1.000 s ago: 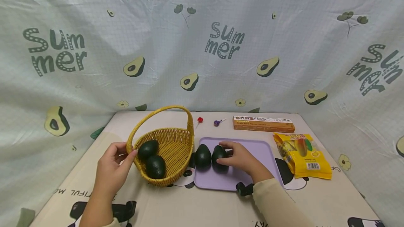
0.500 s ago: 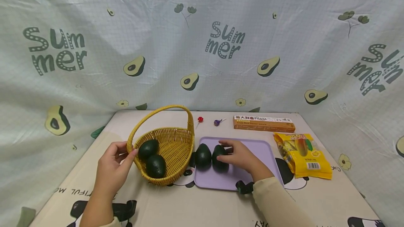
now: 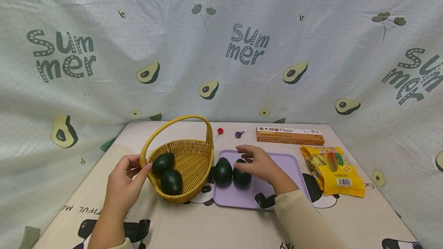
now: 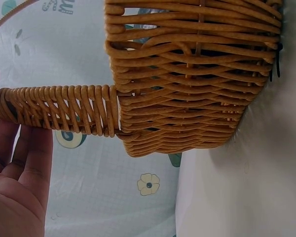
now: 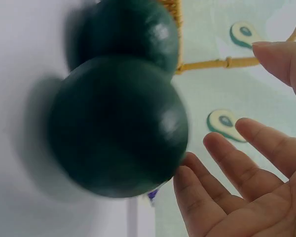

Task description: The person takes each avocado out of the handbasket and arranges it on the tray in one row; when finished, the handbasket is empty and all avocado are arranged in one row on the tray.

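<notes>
With thumb and fingers my left hand [image 3: 125, 183] pinches the handle [image 4: 59, 109] of a yellow wicker basket [image 3: 194, 166], low on its left side. Inside the basket two dark green avocados [image 3: 171, 182] lie against its left wall. A purple tray [image 3: 283, 168] to the right bears two more, a left avocado [image 3: 223, 172] and a right avocado [image 3: 242, 180]. Over the right one hovers my right hand [image 3: 260, 165], its fingers spread and loosely bent around nothing. In the right wrist view the fingertips [image 5: 185, 177] appear close beside that avocado; whether they touch it I cannot tell.
Behind the tray lie a red lollipop [image 3: 220, 131], a purple lollipop [image 3: 239, 134] and a pasta box [image 3: 290, 136]. A yellow bag with a mango picture [image 3: 333, 170] lies right of the tray. A patterned cloth [image 3: 173, 49] hangs behind the table.
My right hand has lifted slightly off the right avocado, and its fingers have spread. That avocado stays on the tray. My left hand and the basket have hardly moved.
</notes>
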Available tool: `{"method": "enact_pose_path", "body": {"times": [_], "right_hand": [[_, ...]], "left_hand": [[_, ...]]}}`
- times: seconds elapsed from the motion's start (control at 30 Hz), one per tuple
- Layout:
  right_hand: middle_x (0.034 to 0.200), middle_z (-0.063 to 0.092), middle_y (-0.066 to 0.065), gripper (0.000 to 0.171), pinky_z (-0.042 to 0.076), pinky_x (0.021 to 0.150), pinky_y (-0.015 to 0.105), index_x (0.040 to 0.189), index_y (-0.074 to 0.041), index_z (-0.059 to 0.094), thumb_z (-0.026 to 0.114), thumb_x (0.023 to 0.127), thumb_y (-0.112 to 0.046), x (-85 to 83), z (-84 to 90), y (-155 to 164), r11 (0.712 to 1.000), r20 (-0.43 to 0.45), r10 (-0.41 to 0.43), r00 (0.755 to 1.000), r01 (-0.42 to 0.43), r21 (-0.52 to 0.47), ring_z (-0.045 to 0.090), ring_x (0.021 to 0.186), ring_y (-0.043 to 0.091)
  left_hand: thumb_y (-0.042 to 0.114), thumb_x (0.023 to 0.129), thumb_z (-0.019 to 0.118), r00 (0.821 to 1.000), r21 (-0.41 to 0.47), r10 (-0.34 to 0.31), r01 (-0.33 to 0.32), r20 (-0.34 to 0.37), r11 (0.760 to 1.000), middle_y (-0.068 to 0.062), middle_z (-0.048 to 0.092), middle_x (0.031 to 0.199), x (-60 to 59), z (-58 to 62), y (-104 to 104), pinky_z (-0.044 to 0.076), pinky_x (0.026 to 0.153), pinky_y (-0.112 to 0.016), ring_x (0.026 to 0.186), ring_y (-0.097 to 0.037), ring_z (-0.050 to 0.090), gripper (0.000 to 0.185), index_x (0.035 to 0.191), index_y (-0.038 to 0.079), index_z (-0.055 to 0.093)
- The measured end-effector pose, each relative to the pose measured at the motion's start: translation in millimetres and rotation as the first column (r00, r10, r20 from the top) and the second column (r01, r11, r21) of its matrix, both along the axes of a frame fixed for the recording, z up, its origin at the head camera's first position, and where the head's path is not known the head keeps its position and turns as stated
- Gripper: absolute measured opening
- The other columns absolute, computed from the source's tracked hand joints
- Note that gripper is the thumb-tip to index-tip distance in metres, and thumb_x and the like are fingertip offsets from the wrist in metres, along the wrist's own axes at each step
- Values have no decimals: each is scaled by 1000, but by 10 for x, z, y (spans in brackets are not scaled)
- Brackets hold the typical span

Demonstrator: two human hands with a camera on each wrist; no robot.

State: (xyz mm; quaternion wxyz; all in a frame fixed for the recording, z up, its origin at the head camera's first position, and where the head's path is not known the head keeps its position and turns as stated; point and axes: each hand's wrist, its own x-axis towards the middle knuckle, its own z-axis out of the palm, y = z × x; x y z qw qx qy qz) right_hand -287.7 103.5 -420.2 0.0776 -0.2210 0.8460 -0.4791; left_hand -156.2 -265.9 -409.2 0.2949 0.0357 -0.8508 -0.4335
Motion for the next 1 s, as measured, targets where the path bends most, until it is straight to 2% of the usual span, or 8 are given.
{"method": "enact_pose_path", "body": {"times": [0.13, 0.27, 0.4, 0.6, 0.83, 1.0], "right_hand": [[142, 62, 13, 61, 48, 113, 51, 141, -9, 60, 82, 87, -27, 6, 105, -75, 999, -32, 41, 999, -41, -2, 60, 130, 37], [143, 61, 11, 62, 46, 115, 50, 142, -7, 58, 81, 88, -25, 22, 198, -148, 997, -54, 82, 995, -82, 6, 58, 131, 39], [145, 60, 9, 63, 46, 115, 51, 144, -8, 57, 80, 88, -28, 24, 252, -223, 994, -65, 107, 992, -105, 39, 58, 131, 37], [147, 59, 6, 64, 46, 115, 49, 146, -11, 55, 79, 90, -31, 16, 358, -364, 987, -95, 152, 984, -145, 74, 60, 130, 31], [146, 59, 8, 65, 45, 115, 50, 148, -14, 54, 79, 89, -30, 23, 444, -497, 982, -77, 165, 983, -157, 105, 57, 134, 33], [148, 56, 10, 69, 43, 117, 51, 149, -12, 52, 80, 89, -32, 23, 471, -585, 977, -57, 185, 981, -177, 117, 55, 136, 32]], "left_hand": [[14, 96, 73, 1000, -1, 5, -5, 0, 1000, -8, 67, 109, 0, 0, 0, 49, 84, -1, 100, -3, 62, 28, 119, 5, 61], [14, 96, 73, 1000, -3, 3, -3, 2, 1000, -10, 67, 109, 1, 8, 1, 49, 84, -1, 103, -12, 65, 28, 120, 4, 61], [15, 97, 73, 1000, -8, 4, -4, 8, 1000, -13, 67, 111, 3, 12, 1, 49, 85, -1, 105, -19, 66, 30, 120, 2, 61], [17, 97, 73, 1000, -6, 1, -1, 11, 1000, -12, 66, 112, 0, 20, 1, 48, 85, 0, 106, -21, 66, 30, 121, 2, 61], [18, 97, 73, 1000, -16, -8, 8, 8, 1000, -13, 66, 114, -6, 18, -8, 48, 84, 0, 107, -25, 66, 31, 121, 3, 60], [16, 96, 74, 1000, -19, -12, 12, -3, 1000, -12, 66, 112, 2, -4, -20, 48, 84, 0, 106, -25, 67, 30, 120, 3, 61]]}}
